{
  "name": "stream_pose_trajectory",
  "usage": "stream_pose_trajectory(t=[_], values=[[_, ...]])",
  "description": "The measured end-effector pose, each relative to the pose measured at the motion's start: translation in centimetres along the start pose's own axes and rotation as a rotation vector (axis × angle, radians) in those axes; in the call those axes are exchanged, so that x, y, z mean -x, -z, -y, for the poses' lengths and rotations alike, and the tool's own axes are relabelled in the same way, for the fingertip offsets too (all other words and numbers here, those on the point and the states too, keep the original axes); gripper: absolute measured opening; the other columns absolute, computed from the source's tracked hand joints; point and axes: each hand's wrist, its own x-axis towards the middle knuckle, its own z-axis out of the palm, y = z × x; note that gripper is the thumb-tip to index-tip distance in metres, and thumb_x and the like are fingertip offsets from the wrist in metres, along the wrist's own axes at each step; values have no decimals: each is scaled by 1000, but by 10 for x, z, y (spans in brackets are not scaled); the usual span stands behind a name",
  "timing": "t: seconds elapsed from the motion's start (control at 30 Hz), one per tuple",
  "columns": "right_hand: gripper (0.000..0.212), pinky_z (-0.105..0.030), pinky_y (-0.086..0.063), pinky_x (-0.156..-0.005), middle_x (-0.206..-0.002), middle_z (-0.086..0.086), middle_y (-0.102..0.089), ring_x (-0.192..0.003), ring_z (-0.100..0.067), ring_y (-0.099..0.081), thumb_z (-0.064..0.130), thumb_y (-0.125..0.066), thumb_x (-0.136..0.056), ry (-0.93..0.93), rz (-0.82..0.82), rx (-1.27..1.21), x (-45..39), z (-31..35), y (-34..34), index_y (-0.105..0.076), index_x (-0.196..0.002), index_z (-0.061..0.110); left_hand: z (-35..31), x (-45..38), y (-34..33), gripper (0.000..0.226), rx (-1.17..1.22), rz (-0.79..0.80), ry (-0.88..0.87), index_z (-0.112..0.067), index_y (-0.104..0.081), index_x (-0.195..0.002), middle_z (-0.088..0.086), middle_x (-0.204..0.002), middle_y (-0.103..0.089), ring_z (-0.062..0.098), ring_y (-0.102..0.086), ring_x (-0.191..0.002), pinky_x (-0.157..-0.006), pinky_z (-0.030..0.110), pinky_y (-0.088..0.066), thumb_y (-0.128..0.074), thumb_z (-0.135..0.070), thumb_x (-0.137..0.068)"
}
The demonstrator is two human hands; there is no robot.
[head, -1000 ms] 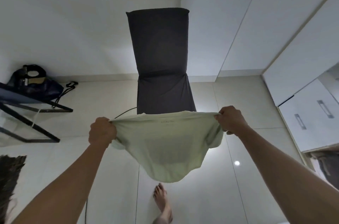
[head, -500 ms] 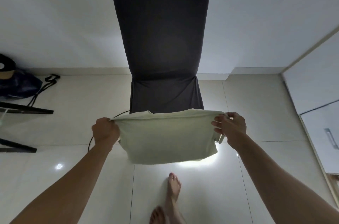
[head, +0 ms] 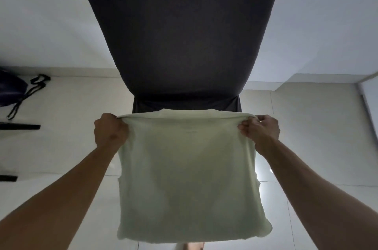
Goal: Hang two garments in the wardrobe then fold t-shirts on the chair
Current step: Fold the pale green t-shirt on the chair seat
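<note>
One pale green t-shirt [head: 190, 178], held up in the air in front of one dark-covered chair [head: 180, 35]. Two hands on it, one at each top corner. The left hand [head: 110, 133] is curled into a fist around the left end of the top edge; the right hand [head: 259, 130] pinches the right end, fingers bunched over the cloth. Both grips are closed tight on fabric, neither one spread.

The top edge is pulled taut between the fists, so the shirt hangs flat as a near rectangle. The sleeves look already turned in behind, so this is probably a mid-fold hold. Holding by the two corners lets gravity smooth the panel before it goes down.

The shirt hangs clear of the seat; its top edge overlaps the seat front in the head view, but contact cannot be told. Likely next: lower it onto the seat and fold across.

Elsewhere: one dark bag [head: 12, 90] with black straps on the tiled floor [head: 61, 147] at left, beside dark bars of some frame. No second t-shirt in view.
</note>
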Motion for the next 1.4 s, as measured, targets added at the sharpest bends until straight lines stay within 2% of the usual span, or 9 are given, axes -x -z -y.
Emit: stream_pose_trajectory(t=[0.33,0.47,0.6,0.8,1.0,1.17,1.23,1.33,1.4], values=[[34,-31,-45,-87,-107,-3,-65,-98,-24,-57,19,-58,-94,252,23,320,-27,-36,-42,-53,-127,22,3,-15,-63,41,-169,108,26,-9,-39,-135,21,-119,-59,44,-59,-105,-85,49,-48,-48,-18,-96],[50,-43,-46,-101,-135,-7,-58,-121,-29,-53,21,-59,-94,528,134,490,11,-57,-55,-45,-142,21,20,17,-66,45,-300,67,-514,-12,-40,-137,16,-127,-51,38,-49,-115,-78,48,-48,-49,-27,-95],[60,-51,-32,-115,-164,-8,-28,-150,-31,-26,37,-46,-100,711,144,866,59,-108,-70,-33,-156,22,55,40,-79,63,-401,405,-895,-26,-29,-155,8,-163,-22,35,-24,-148,-116,50,-32,-29,-49,-97],[62,-54,1,-123,-165,7,21,-153,-22,20,56,-16,-103,547,226,1048,112,-166,-84,12,-157,43,101,39,-71,75,-557,522,-914,-40,19,-154,-10,-161,32,20,27,-149,-122,44,-1,-2,-73,-90],[64,-53,0,-123,-166,8,19,-153,-22,21,62,-6,-98,371,151,1055,160,-184,-95,15,-156,44,120,24,-41,74,-731,525,-1100,-30,-14,-159,6,-167,-12,34,-19,-151,-110,60,-33,-17,-68,-96],[65,-52,-9,-124,-167,4,18,-153,-26,20,62,-2,-96,147,35,924,215,-190,-126,11,-157,42,122,-9,-24,75,-869,589,-1377,-34,-43,-148,16,-152,-45,44,-53,-129,-92,67,-49,-67,-57,-80],[62,-51,-14,-123,-168,2,15,-154,-28,17,56,-8,-101,88,8,874,239,-196,-147,7,-159,40,127,-16,-16,89,-917,624,-1464,-36,-37,-150,17,-155,-40,43,-51,-132,-96,66,-47,-80,-52,-74],[59,-51,-22,-121,-168,4,12,-154,-28,15,50,-14,-104,78,-41,790,277,-209,-183,3,-159,39,134,-26,-4,80,-955,677,-1545,-42,3,-156,13,-167,6,35,-10,-153,-119,61,-17,-53,-43,-99],[58,-53,-25,-120,-168,5,12,-155,-27,14,44,-18,-105,69,-55,731,298,-217,-204,1,-159,38,138,-31,-1,91,-881,633,-1642,-38,-6,-157,18,-164,-11,35,-24,-149,-115,60,-29,-68,-41,-90]])
